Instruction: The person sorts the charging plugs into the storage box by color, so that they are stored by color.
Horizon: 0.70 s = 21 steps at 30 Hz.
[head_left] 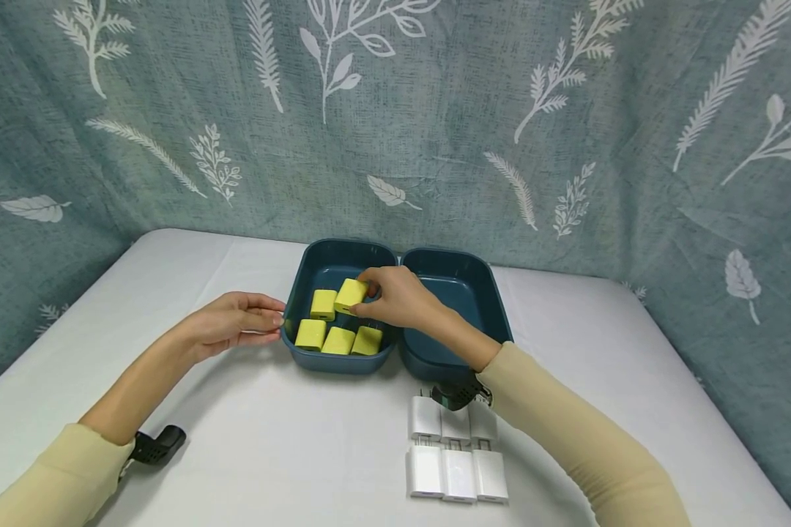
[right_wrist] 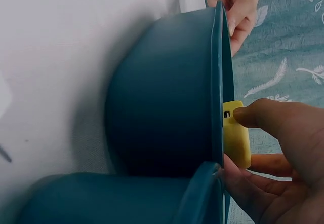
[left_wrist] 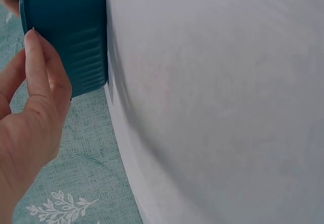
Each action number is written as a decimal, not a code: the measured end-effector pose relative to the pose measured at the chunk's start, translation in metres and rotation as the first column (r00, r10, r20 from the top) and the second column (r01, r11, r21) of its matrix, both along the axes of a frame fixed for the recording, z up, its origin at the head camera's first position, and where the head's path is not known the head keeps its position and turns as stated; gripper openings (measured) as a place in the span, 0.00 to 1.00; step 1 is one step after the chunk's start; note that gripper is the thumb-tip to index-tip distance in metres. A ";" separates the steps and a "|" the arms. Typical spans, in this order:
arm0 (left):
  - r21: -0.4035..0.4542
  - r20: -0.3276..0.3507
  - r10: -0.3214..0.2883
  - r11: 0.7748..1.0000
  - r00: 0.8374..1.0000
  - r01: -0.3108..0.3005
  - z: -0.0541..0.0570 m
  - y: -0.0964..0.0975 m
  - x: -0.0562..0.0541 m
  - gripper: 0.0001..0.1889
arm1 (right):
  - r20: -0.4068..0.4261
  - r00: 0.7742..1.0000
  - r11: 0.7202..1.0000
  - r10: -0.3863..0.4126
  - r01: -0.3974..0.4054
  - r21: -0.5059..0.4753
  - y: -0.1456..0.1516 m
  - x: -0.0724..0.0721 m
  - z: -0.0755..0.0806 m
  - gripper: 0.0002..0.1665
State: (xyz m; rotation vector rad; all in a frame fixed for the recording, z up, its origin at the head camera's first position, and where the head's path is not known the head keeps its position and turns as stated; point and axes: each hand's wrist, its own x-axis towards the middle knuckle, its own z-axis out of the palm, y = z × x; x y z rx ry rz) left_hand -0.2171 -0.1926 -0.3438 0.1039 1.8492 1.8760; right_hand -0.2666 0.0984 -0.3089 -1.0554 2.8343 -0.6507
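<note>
At the back, a curtain (head_left: 448,88), blue-green with white leaf prints. Before it, the surface (head_left: 270,454), covered in white. From the lower edge on either side, cream sleeves (head_left: 567,432) reaching in. Toward the far edge, side by side, two dark blue boxes: left box (head_left: 340,364) and right box (head_left: 455,296), the latter partly under the right forearm. At the left box's outer left side, left hand (head_left: 232,322), fingers nearly straight, tips touching near the rim. Over the left box, right hand (head_left: 400,295), thumb and fingers clamped on a yellow adapter (head_left: 348,295). On both wrists, black cameras (head_left: 166,443). In front of the right box, six white adapters (head_left: 425,471), two rows of three, the back row partly hidden by the right wrist. Held adapter tilted, showing above the rim in the right wrist view, small port visible. Inside the left box, four more yellow adapters (head_left: 310,334): three along the front, one behind.
</note>
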 end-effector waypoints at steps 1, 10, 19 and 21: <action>0.001 0.000 0.001 1.000 1.000 -0.001 0.000 0.000 0.000 0.26 | 0.006 1.000 1.000 -0.006 0.006 0.009 -0.001 -0.001 0.000 0.30; 0.008 -0.014 -0.003 1.000 1.000 0.003 -0.001 -0.001 0.000 0.26 | 0.053 0.998 0.996 -0.018 0.013 0.091 -0.008 -0.009 -0.002 0.31; 0.001 -0.022 -0.008 1.000 1.000 0.008 -0.003 -0.004 -0.002 0.26 | 0.091 0.996 0.991 -0.017 0.004 0.137 -0.013 -0.015 -0.007 0.30; -0.001 -0.023 -0.009 1.000 1.000 0.009 -0.004 -0.004 -0.002 0.26 | 0.096 0.995 0.990 -0.019 0.005 0.140 -0.014 -0.016 -0.007 0.30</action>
